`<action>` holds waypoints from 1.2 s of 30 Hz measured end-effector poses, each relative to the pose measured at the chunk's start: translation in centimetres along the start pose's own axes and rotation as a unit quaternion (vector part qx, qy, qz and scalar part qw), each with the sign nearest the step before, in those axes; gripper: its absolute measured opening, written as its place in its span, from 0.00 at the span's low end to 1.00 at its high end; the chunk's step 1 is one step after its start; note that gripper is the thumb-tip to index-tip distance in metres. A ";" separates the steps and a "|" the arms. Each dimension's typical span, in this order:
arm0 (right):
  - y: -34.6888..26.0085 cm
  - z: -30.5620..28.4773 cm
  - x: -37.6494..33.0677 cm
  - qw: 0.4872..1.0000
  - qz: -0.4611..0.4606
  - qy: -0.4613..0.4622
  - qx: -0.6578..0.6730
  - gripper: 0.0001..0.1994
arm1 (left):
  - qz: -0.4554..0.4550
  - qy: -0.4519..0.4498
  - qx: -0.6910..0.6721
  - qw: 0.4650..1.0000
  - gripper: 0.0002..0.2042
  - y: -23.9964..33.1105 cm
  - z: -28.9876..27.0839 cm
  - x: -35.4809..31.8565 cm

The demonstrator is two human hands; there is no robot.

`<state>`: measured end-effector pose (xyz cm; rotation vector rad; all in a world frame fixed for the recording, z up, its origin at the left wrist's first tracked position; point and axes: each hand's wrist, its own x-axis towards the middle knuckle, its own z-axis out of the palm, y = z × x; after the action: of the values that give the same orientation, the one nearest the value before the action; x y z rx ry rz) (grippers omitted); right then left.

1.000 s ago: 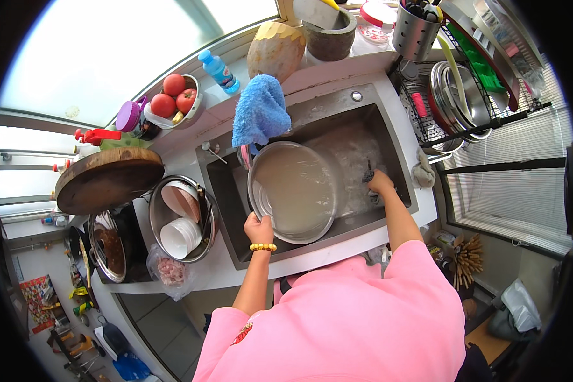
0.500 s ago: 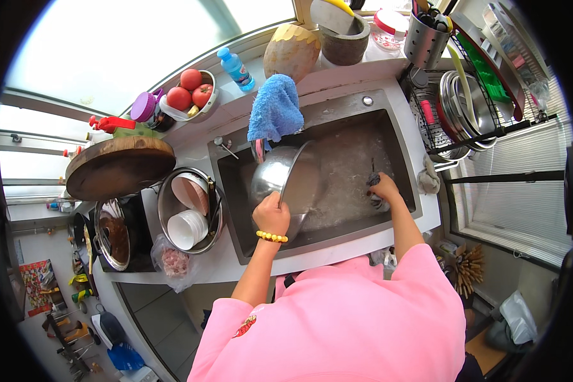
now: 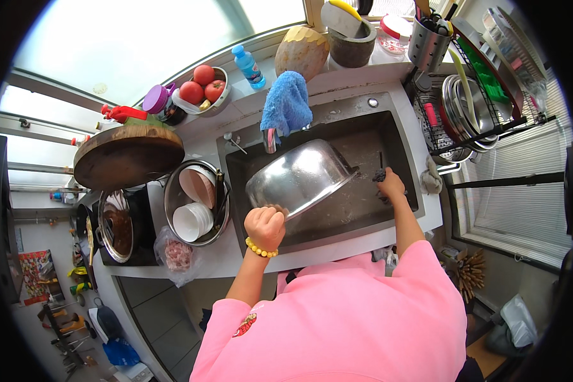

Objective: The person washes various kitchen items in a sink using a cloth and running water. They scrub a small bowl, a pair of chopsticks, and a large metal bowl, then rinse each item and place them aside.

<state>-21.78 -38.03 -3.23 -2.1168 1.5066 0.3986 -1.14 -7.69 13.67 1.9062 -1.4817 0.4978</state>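
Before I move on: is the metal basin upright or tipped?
Tipped. The left hand grips the metal basin by its rim; its outer wall is in view and its inside is hidden.

Bright window [image 3: 146,44] above white counter [image 3: 219,264]

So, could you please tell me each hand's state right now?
Left hand: closed, holding the tilted metal basin by its rim.
Right hand: closed on a dark item, kind unclear.

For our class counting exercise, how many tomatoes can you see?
3, all in the bowl left of the blue bottle: a back tomato, a left tomato and a right tomato. More may be hidden underneath.
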 end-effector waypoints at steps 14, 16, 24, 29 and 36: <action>3.1 0.0 1.2 0.939 -0.040 -0.009 0.341 0.23 | -0.262 0.010 -0.064 0.963 0.10 -2.0 4.2 -3.9; 3.0 -0.6 1.4 0.864 0.013 -0.119 0.489 0.22 | -0.341 0.013 -0.087 0.936 0.10 -2.3 5.2 -4.4; 5.3 -1.1 3.0 0.678 0.169 -0.265 0.664 0.08 | -0.471 0.065 -0.216 0.853 0.08 -3.7 8.2 -5.4; 5.8 -1.6 2.3 0.703 0.144 -0.154 0.679 0.18 | -0.522 0.077 -0.235 0.816 0.06 -4.3 8.6 -6.2; 5.0 -4.1 -0.2 0.765 0.050 -0.156 0.623 0.34 | -0.570 0.108 -0.230 0.781 0.05 -5.5 9.2 -8.0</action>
<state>-26.72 -41.42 -0.89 -0.8442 1.1219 -0.2161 0.96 -7.74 0.48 1.8490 -0.0814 -0.2125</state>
